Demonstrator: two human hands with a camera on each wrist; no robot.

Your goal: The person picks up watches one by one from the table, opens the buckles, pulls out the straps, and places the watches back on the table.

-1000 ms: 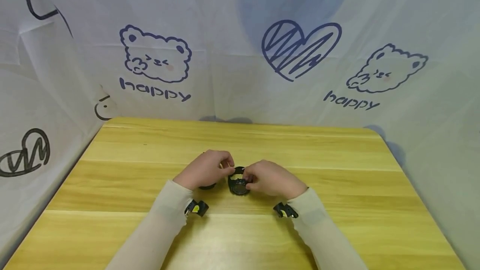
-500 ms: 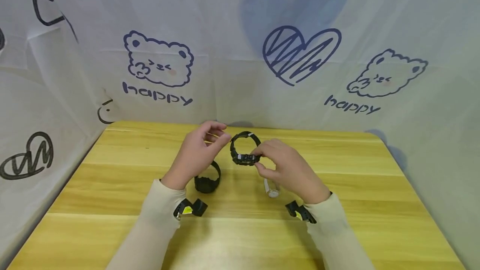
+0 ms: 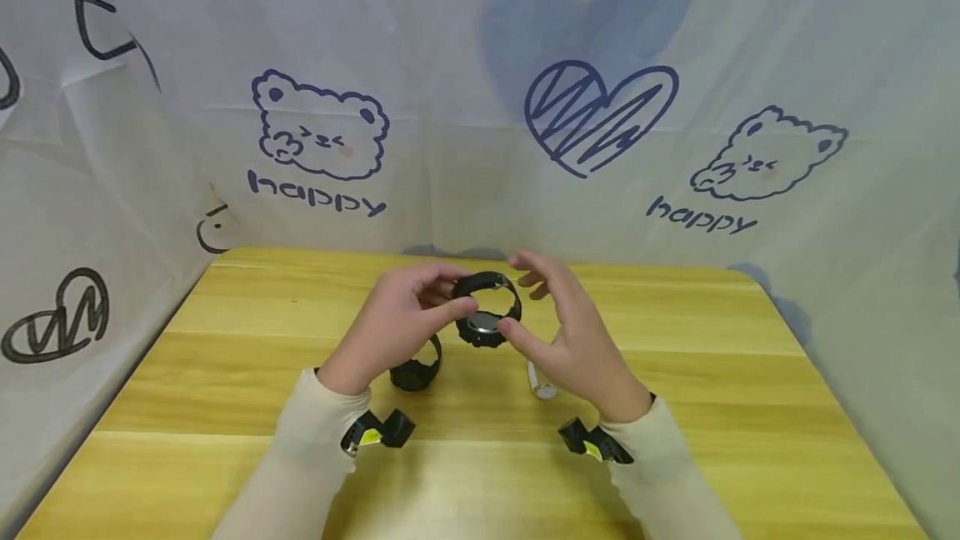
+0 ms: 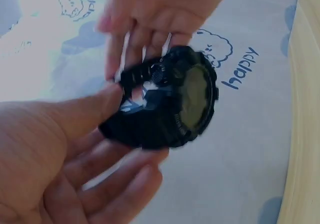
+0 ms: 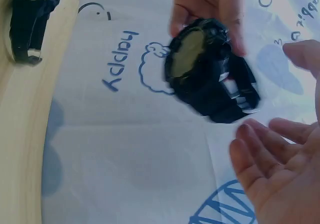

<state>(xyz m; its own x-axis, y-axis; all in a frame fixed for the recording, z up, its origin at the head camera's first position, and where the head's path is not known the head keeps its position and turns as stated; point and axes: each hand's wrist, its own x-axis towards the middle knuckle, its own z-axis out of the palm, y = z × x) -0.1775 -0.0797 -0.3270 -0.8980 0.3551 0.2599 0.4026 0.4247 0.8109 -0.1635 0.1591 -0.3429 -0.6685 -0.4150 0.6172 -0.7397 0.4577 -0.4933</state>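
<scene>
A black wristwatch (image 3: 480, 342) with a round face and looped strap hangs above the table. My left hand (image 3: 390, 315) pinches its strap between thumb and fingers, as the left wrist view shows with the watch (image 4: 172, 101) face turned aside. On the other side, my right hand (image 3: 566, 332) has its fingers spread and loosely bent. In the right wrist view those right fingers (image 5: 257, 159) are apart from the strap. Below my left hand, a second black watch (image 3: 414, 375) rests on the table. A white-strapped watch (image 3: 543, 392) lies by my right hand, partly hidden behind it.
All this is over a light wooden table (image 3: 480, 473). A white cloth (image 3: 450, 173) with blue drawings hangs behind its far edge, and more cloth stands along the left and right sides. Both wrists wear black straps with small cameras (image 3: 397, 428).
The black watch has risen off the table and passed from my right hand to my left, turning its face up. My right fingers have let go and spread. The white-strapped watch has come into sight.
</scene>
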